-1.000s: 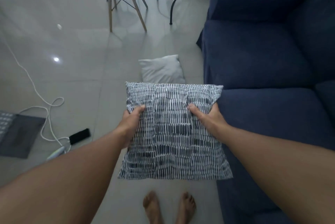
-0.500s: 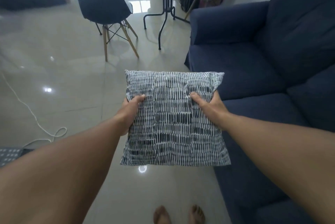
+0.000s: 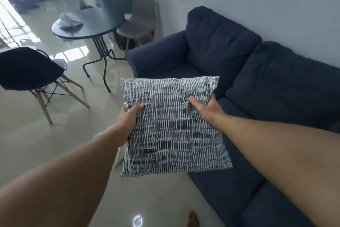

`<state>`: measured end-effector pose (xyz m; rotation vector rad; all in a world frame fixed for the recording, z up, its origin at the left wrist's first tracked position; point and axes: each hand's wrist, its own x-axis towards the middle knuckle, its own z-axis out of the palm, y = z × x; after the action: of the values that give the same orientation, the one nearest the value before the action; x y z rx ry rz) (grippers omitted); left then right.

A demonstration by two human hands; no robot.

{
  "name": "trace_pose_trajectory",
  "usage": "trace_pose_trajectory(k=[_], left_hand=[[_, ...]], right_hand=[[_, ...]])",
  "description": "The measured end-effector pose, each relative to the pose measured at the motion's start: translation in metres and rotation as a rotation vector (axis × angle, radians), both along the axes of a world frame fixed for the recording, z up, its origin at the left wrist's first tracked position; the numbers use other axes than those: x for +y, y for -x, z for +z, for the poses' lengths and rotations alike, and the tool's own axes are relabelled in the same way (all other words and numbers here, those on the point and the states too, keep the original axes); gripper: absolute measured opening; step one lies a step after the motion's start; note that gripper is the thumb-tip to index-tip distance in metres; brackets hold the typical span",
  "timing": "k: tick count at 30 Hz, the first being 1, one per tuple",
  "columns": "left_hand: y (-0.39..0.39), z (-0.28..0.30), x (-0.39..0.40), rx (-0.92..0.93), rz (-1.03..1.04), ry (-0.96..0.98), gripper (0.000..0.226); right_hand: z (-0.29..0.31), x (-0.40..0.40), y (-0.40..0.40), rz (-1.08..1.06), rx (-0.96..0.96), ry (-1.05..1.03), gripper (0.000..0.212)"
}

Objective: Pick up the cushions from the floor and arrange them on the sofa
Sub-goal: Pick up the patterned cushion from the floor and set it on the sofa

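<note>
I hold a square cushion (image 3: 174, 127) with a black-and-white dash pattern out in front of me, in the air. My left hand (image 3: 127, 122) grips its left edge and my right hand (image 3: 207, 109) grips its right edge near the top. The cushion hangs over the front edge of the dark blue sofa (image 3: 272, 87), which runs along the right side against the wall. A sliver of something white (image 3: 117, 155) shows on the floor just behind the cushion's left edge; what it is I cannot tell.
A round black table (image 3: 86, 28) stands beyond the sofa's arm, with a grey chair (image 3: 139, 15) behind it and a black chair (image 3: 27, 68) on wooden legs at the left. Glossy tile floor (image 3: 46, 144) spreads to the left. My bare foot (image 3: 192, 219) shows at the bottom.
My view has risen and turned toward the sofa's back and the wall. The cushion has come up with both hands and now sits over the sofa's front edge. The white floor cushion is hidden.
</note>
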<state>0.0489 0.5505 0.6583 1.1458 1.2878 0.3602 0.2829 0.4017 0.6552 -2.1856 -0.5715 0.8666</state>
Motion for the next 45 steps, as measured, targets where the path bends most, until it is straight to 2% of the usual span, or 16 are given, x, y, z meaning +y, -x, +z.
trace_pose_trajectory(k=[4,7,11,17,23,31,36,40,42,45], left_hand=[[-0.070,0.006,0.003,0.025,-0.112,-0.024,0.047],[-0.128,0.014,0.004,0.035,-0.205,-0.023,0.056],[-0.204,0.029,-0.003,0.037,-0.324,-0.030,0.044],[-0.302,0.044,-0.013,0.042,-0.483,-0.046,0.052],[-0.373,0.044,-0.028,0.059,-0.610,-0.054,0.053],[-0.446,0.016,-0.029,0.089,-0.802,-0.040,0.051],[-0.478,-0.010,-0.021,0.082,-0.922,-0.023,0.067],[-0.500,-0.025,-0.006,0.076,-1.004,0.028,0.100],[-0.510,-0.028,0.004,0.045,-1.015,0.073,0.100],[-0.527,-0.041,0.017,0.037,-1.021,0.128,0.115]], right_hand=[[0.005,-0.022,-0.053,-0.107,-0.018,0.027,0.117],[0.009,-0.040,-0.097,-0.195,-0.032,0.039,0.117],[0.021,-0.063,-0.153,-0.306,-0.026,0.052,0.114],[0.034,-0.096,-0.223,-0.424,-0.012,0.069,0.112],[0.034,-0.126,-0.264,-0.533,0.011,0.068,0.113],[0.010,-0.152,-0.287,-0.727,0.051,0.049,0.114],[-0.003,-0.160,-0.287,-0.845,0.065,-0.023,0.110],[-0.011,-0.157,-0.285,-0.932,0.074,-0.068,0.108],[-0.016,-0.153,-0.286,-0.964,0.063,-0.074,0.110],[-0.025,-0.145,-0.288,-1.016,0.057,-0.087,0.113]])
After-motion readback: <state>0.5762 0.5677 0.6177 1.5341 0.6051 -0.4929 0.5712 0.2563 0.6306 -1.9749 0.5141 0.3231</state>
